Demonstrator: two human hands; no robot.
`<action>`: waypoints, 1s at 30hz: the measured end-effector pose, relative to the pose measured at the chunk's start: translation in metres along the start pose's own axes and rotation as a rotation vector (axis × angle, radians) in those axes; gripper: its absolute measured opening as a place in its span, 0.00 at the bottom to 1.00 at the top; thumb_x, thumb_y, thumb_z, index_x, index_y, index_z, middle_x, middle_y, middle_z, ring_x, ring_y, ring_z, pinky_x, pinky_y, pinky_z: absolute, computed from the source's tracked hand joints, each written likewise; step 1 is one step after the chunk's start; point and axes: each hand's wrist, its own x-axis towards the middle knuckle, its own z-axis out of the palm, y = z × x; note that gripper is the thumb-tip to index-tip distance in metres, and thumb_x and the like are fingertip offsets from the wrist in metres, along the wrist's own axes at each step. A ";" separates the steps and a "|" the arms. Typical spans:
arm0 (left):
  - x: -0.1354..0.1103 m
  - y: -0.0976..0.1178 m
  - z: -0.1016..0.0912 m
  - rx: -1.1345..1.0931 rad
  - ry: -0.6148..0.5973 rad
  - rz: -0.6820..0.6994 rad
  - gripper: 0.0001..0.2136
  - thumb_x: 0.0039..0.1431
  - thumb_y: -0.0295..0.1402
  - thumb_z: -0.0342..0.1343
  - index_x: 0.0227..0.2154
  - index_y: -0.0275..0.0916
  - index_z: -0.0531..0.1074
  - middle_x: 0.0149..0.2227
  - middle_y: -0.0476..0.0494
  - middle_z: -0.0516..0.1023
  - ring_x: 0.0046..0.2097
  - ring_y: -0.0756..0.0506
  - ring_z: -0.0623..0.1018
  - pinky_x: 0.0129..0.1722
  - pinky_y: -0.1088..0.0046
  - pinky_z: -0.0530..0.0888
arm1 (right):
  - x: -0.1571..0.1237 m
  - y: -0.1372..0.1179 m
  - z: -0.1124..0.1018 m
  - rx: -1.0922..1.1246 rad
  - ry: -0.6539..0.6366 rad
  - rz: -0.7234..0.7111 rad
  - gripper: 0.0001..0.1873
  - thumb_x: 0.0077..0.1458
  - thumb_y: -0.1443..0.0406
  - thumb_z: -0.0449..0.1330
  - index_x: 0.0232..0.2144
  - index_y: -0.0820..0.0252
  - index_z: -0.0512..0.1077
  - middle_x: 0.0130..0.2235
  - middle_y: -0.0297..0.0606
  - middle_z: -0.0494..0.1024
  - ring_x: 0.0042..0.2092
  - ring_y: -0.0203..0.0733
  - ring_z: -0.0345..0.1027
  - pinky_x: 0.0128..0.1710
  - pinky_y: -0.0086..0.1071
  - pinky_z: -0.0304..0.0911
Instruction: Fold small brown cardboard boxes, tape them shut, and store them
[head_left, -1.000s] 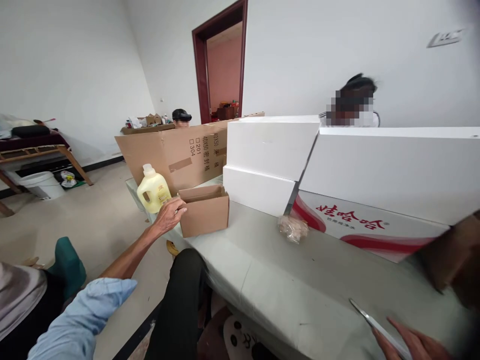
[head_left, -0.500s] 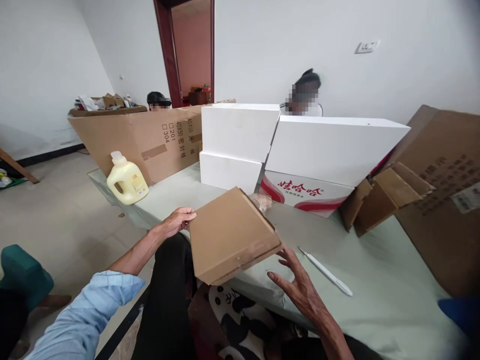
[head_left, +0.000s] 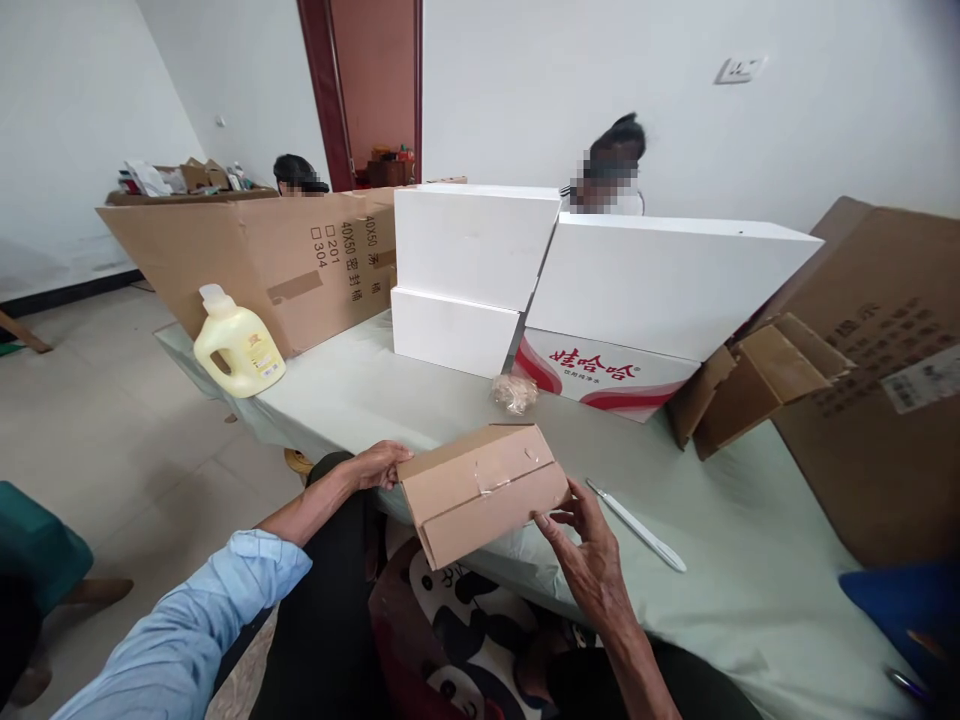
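A flat brown cardboard box (head_left: 480, 490) is tilted over the front edge of the table, with its narrow taped side facing me. My left hand (head_left: 381, 465) grips its left far corner, thumb on top, the other fingers partly hidden. At the right end my right hand (head_left: 586, 545) has its thumb and fingers closed on the corner. To the right of that hand a white-handled scalpel-like knife (head_left: 637, 525) lies on the table. Just beyond the box is a crumpled ball of clear tape (head_left: 514, 393).
White boxes (head_left: 465, 250) and a red-and-white carton (head_left: 607, 372) stand across the table (head_left: 337, 400). A yellow detergent bottle (head_left: 241, 345) is at the left before a large carton (head_left: 247, 260). Opened cardboard (head_left: 765, 380) is at the right. Two people sit behind the boxes.
The box has turned so its taped narrow side faces me instead of its broad face. My right hand, formerly spread at its edge, has closed on the right corner.
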 end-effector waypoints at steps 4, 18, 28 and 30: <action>-0.017 0.008 0.007 0.086 0.165 0.167 0.28 0.53 0.59 0.70 0.42 0.38 0.75 0.40 0.42 0.82 0.45 0.40 0.82 0.39 0.69 0.77 | 0.007 -0.004 0.002 -0.041 0.023 0.002 0.31 0.62 0.43 0.67 0.58 0.54 0.74 0.46 0.41 0.81 0.45 0.49 0.77 0.47 0.45 0.76; -0.088 0.008 0.018 0.872 0.112 0.836 0.67 0.46 0.45 0.82 0.80 0.55 0.39 0.81 0.31 0.45 0.80 0.22 0.51 0.75 0.36 0.63 | -0.005 0.005 0.021 -0.064 0.043 0.087 0.32 0.62 0.40 0.64 0.54 0.56 0.74 0.47 0.46 0.82 0.43 0.50 0.78 0.44 0.45 0.75; -0.092 0.013 0.034 1.013 0.141 1.018 0.66 0.45 0.31 0.81 0.79 0.50 0.40 0.77 0.23 0.50 0.77 0.20 0.58 0.70 0.35 0.69 | -0.010 -0.009 0.016 -0.050 0.008 0.126 0.30 0.62 0.39 0.62 0.48 0.58 0.76 0.42 0.45 0.84 0.40 0.50 0.77 0.42 0.43 0.75; -0.091 0.018 0.033 1.037 0.146 1.048 0.64 0.47 0.30 0.80 0.78 0.50 0.42 0.76 0.22 0.51 0.76 0.20 0.60 0.69 0.37 0.72 | -0.010 -0.014 0.015 -0.035 0.007 0.130 0.30 0.62 0.39 0.62 0.47 0.58 0.76 0.40 0.45 0.84 0.38 0.49 0.77 0.41 0.42 0.74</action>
